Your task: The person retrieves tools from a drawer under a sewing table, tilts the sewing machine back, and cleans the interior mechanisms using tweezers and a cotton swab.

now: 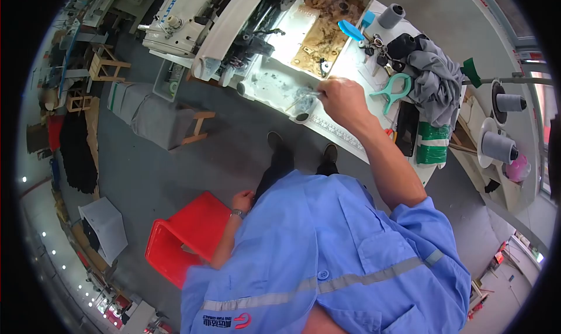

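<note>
Your right hand (343, 102) reaches out ahead, fingers curled in; your right forearm (388, 156) slants back behind it; your left hand (242, 201) hangs beside your thigh (274, 175), the left arm (225, 246) leading down to it.

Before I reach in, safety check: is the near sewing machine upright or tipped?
Tipped: the sewing machine shows its underside beside an open pan.

glare inside machine bed (292, 35) | floor (204, 173) dim | fisheye curve, black corners
</note>
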Demonstrator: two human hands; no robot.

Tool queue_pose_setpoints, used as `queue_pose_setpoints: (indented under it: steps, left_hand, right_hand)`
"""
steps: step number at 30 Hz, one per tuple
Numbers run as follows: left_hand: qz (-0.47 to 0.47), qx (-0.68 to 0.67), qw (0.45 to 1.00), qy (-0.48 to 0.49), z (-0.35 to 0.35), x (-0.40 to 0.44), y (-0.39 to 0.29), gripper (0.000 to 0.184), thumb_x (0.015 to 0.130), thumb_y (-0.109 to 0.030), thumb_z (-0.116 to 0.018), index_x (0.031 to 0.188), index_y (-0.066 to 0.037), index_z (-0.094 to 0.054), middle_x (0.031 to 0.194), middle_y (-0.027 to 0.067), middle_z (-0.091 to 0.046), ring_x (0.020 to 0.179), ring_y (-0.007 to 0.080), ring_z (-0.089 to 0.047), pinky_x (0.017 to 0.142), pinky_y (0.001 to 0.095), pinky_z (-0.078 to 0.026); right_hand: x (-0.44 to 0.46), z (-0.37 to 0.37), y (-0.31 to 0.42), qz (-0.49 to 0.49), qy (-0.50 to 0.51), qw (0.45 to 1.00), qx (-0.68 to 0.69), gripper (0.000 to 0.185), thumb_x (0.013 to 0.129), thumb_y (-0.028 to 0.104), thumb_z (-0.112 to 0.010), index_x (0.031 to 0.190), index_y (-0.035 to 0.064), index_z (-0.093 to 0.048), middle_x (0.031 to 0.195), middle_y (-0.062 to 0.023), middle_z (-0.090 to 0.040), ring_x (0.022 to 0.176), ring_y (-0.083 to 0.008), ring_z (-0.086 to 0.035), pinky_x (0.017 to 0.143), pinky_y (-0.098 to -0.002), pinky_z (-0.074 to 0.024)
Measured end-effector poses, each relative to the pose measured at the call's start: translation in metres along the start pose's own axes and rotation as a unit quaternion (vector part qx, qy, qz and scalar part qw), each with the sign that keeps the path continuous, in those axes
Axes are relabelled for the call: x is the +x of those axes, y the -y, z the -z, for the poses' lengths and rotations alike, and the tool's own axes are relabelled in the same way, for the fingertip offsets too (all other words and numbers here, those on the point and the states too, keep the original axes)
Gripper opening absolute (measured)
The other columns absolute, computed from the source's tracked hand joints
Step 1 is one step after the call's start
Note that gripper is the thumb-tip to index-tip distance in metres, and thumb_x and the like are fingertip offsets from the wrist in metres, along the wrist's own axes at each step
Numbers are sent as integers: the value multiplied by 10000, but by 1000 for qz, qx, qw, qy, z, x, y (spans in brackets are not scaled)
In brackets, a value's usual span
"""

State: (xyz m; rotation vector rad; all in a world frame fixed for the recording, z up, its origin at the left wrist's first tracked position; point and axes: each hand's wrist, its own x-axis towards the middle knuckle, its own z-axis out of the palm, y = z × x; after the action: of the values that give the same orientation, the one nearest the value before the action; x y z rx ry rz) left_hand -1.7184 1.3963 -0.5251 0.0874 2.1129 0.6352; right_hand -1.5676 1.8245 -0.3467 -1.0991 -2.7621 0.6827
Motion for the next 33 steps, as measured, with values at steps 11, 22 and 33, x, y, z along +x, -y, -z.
queue_pose_setpoints:
  steps: [11,22,33]
  left_hand:
    - [-427,158,888,-64,-7,-41,-212,123,803,-165,-662,858,-65,-706,733,126,-618,659,295,-613,605,351,-484]
    - [-383,410,825,-59,-59,-2,-358,165,722,-193,-612,768,-92,-733,770,150,-677,762,308,-664,736,391,-528]
    - [-344,465,816,-6,-66,15,-370,179,720,-148,-586,787,-71,-733,801,207,-673,784,359,-668,760,412,-537]
  right_hand:
    - [-31,8,-18,-24,-43,996,74,125,801,143,-653,860,41,-697,812,-100,-647,750,-277,-633,672,-380,-486]
    - [-82,12,-23,-68,-105,966,227,119,794,91,-682,889,19,-694,788,-109,-647,671,-241,-618,613,-328,-469]
    - [-101,10,-35,-90,-129,953,258,121,793,99,-690,890,27,-695,788,-103,-647,678,-236,-622,614,-327,-470]
